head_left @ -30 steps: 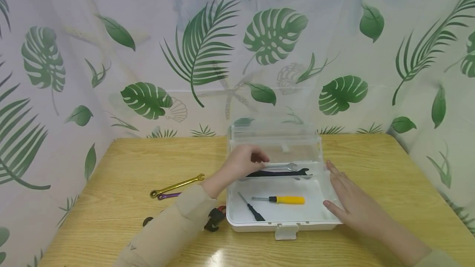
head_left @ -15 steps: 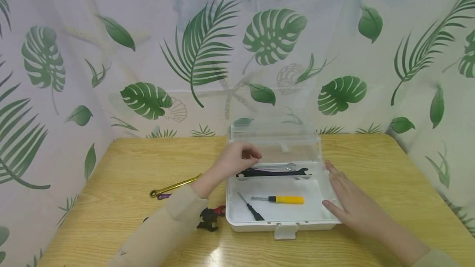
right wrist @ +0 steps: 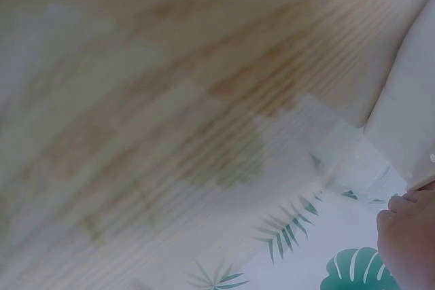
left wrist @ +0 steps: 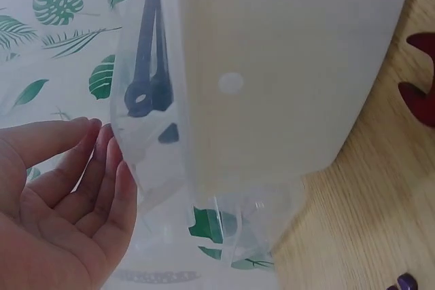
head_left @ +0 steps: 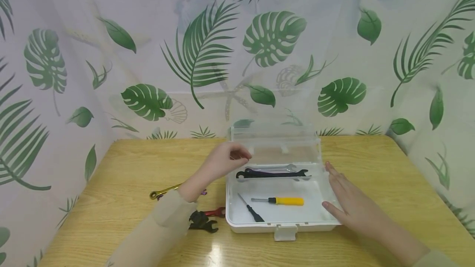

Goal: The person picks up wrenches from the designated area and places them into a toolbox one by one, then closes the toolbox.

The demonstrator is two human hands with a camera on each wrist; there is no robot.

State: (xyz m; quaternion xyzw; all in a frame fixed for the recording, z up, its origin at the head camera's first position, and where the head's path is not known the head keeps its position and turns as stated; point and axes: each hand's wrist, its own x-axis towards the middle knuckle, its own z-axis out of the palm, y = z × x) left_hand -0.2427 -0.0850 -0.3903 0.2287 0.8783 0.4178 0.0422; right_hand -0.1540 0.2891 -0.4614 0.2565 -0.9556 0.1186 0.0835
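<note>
- White box (head_left: pixel 319 217) sits open on the wooden table (head_left: pixel 371 164), its clear lid (head_left: pixel 274 141) standing up at the back.
- Inside the box, four tools: a black wrench (head_left: pixel 272 173) across the back, a silver wrench (head_left: pixel 276 168) just behind it, a yellow-handled screwdriver (head_left: pixel 285 201) near the middle, and a small black screwdriver (head_left: pixel 252 211) at the front left.
- Left hand (head_left: pixel 224 160) hangs above the box's back-left corner, fingers loosely curled and holding nothing; the wrist view shows the fingers (left wrist: pixel 102 161) nearly straight beside the clear wall.
- Right hand (head_left: pixel 350 205) lies flat, fingers straight, against the right side of the box, resting on the table.
- Since a second ago: the left hand has drawn back out of the box toward the left and sits clear of the black wrench, whose left end now shows in full. The right hand has not moved.
- On the table left of the box, three tools: a gold wrench (head_left: pixel 163 190), a purple wrench mostly hidden behind the left sleeve, and pliers (head_left: pixel 204 221) with red and black parts just beside the box's front-left corner.
</note>
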